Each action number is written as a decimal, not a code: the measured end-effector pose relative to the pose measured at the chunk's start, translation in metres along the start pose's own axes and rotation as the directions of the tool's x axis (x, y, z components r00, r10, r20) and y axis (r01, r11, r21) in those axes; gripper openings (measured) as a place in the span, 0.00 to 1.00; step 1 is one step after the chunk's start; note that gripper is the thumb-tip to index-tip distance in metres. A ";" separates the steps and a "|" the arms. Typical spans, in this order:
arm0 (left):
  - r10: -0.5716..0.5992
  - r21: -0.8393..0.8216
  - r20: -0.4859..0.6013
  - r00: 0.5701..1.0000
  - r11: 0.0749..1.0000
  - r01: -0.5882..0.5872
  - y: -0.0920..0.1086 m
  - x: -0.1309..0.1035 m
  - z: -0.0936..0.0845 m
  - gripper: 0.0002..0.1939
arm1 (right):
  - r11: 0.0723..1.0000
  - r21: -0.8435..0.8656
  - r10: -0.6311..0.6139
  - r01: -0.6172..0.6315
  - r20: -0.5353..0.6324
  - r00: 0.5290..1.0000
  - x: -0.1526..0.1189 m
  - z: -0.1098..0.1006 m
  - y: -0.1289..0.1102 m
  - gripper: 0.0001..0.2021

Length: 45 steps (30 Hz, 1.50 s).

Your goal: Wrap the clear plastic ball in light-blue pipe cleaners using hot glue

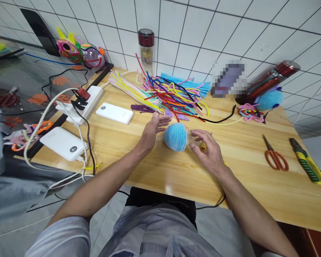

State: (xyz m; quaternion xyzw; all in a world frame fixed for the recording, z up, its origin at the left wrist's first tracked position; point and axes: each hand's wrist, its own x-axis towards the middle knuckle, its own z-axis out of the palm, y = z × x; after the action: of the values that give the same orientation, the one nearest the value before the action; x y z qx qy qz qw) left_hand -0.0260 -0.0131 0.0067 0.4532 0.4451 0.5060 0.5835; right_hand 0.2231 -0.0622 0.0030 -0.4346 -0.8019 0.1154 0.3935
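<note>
On the table in front of me is a ball point(176, 137) wrapped in light-blue pipe cleaners. Its right end is bare and see-through. My left hand point(152, 132) is open at the ball's upper left, fingers stretched out and apart from its surface. On the other side, my right hand point(207, 148) has its thumb and fingers spread and curved at the bare end; whether the fingertips touch it I cannot tell. A small yellow item point(203, 146) is partly hidden behind the right hand. Beyond the ball lies a pile of coloured pipe cleaners point(173, 92).
Orange-handled scissors point(276, 160) and a yellow-green cutter point(307, 162) lie right. A clear bottle point(146, 50) and a dark red flask point(267, 82) stand by the wall. Left are power banks point(114, 112), a power strip point(92, 103) and cables. A blue pipe-cleaner ornament point(270, 100) sits back right.
</note>
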 end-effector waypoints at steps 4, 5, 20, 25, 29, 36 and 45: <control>0.083 0.139 0.075 0.994 0.986 -0.093 0.002 -0.004 -0.001 0.40 | 1.000 -0.009 0.022 -0.022 0.007 1.000 -0.001 0.000 0.001 0.17; 0.114 0.192 0.116 0.987 0.972 -0.135 0.002 -0.006 -0.001 0.40 | 1.000 -0.008 0.023 -0.023 0.009 1.000 -0.001 0.000 0.000 0.17; 0.441 0.484 0.444 0.780 0.615 -0.623 -0.018 -0.007 0.001 0.40 | 0.999 0.024 -0.048 0.048 0.009 0.999 0.000 0.000 -0.003 0.19; 0.516 0.455 0.467 0.718 0.555 -0.696 -0.019 -0.011 0.004 0.38 | 0.997 0.036 -0.073 0.072 0.003 0.997 0.001 -0.002 -0.007 0.16; 0.569 0.436 0.466 0.678 0.518 -0.735 -0.021 -0.012 0.007 0.38 | 0.997 0.047 -0.052 0.054 -0.029 0.998 0.001 -0.003 -0.008 0.15; 0.535 0.428 0.510 0.674 0.522 -0.738 -0.022 -0.015 0.007 0.37 | 0.999 0.043 -0.002 0.004 -0.039 0.999 0.000 -0.002 -0.007 0.15; 0.493 0.442 0.536 0.685 0.528 -0.725 -0.019 -0.017 0.004 0.38 | 0.997 0.067 -0.030 0.033 -0.041 0.999 0.001 -0.002 -0.007 0.09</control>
State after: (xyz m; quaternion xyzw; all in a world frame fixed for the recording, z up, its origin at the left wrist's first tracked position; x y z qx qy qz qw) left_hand -0.0200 -0.0314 -0.0098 0.8282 0.2851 0.4142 0.2475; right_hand 0.2200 -0.0658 0.0078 -0.4105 -0.7963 0.1277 0.4256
